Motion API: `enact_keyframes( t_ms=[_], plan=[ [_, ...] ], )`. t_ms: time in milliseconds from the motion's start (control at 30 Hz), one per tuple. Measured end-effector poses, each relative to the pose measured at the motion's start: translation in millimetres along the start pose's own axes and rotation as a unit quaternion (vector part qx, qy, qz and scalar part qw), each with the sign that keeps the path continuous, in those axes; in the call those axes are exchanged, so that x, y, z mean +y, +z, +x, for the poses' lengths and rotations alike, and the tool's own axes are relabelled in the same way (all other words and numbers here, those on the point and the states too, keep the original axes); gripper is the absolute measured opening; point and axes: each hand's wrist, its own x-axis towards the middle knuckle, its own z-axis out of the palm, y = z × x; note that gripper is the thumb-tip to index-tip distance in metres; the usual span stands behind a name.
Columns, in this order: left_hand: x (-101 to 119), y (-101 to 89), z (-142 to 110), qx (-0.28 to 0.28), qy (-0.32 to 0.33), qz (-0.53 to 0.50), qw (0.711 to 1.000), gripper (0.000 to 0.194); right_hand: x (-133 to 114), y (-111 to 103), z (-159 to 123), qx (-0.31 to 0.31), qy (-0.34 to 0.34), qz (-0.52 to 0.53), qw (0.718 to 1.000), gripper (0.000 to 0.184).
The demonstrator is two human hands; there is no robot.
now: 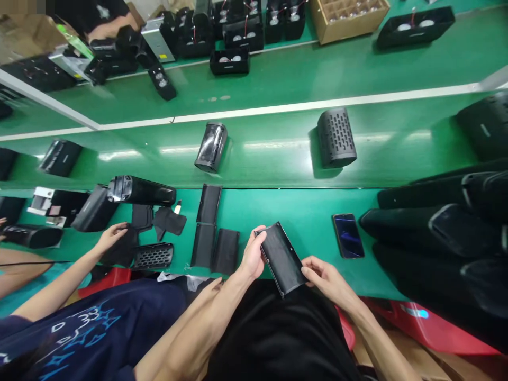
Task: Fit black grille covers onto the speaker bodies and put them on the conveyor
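A black rectangular panel (282, 262) with small holes along its edges is held between my two hands, tilted over the front edge of the table. My left hand (254, 254) grips its upper left side, thumb on the face. At the lower right edge, my right hand (320, 274) pinches the panel between thumb and fingers. Left of my hands, similar dark panels lie on the green mat: one (227, 251) nearest me, another (203, 245) beside it, and a third (209, 204) farther back.
A phone (348, 236) lies to the right, near large black cases (436, 227). Beyond the mat, a glossy black speaker (211, 147) and a perforated one (337, 137) stand on the green belt (270, 153). At left, a co-worker's hand (111, 236) reaches over black cloth pieces (170, 219).
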Motion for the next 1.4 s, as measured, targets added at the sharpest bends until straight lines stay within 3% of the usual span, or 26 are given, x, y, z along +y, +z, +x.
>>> enact_keyframes(
  t_ms=[167,300,400,500,633,800,967,1133,1400],
  plan=[
    [6.4,2.7,-19.6,-0.01,0.0,-0.04,0.999,0.061,3.8,-1.9,2.9,0.084,0.019,0.025,0.996,0.055],
    [26.5,-19.1,-29.7,-0.119,-0.054,-0.006,0.991,0.059,1.9,-19.4,6.1,0.108,-0.036,-0.038,0.993,0.05],
    [43.3,-38.1,-23.7,-0.195,-0.089,0.094,0.972,0.06,-9.5,-33.1,5.8,0.058,-0.066,-0.1,0.991,0.046],
    [51.7,-44.0,-12.6,-0.232,-0.039,0.235,0.943,0.058,-25.4,-35.4,6.5,-0.003,-0.076,-0.123,0.99,0.046],
    [50.6,-33.1,-8.2,-0.27,0.072,0.407,0.87,0.039,-37.6,-26.0,9.6,-0.037,-0.087,-0.14,0.986,0.043],
    [48.0,-19.8,-17.0,-0.226,0.14,0.52,0.812,0.021,-34.8,-18.4,9.4,-0.02,-0.1,-0.154,0.983,0.037],
    [46.7,-18.0,-17.2,-0.219,0.107,0.546,0.801,0.025,-32.3,-16.6,7.7,-0.023,-0.104,-0.174,0.979,0.036],
    [51.1,-13.6,-20.0,-0.217,0.086,0.57,0.788,0.025,-25.8,-13.7,11.1,-0.006,-0.134,-0.193,0.972,0.022],
    [51.5,-1.3,-29.7,-0.161,0.143,0.695,0.686,0.026,-17.7,-10.0,15.3,0.02,-0.176,-0.217,0.96,0.016]
  ],
)
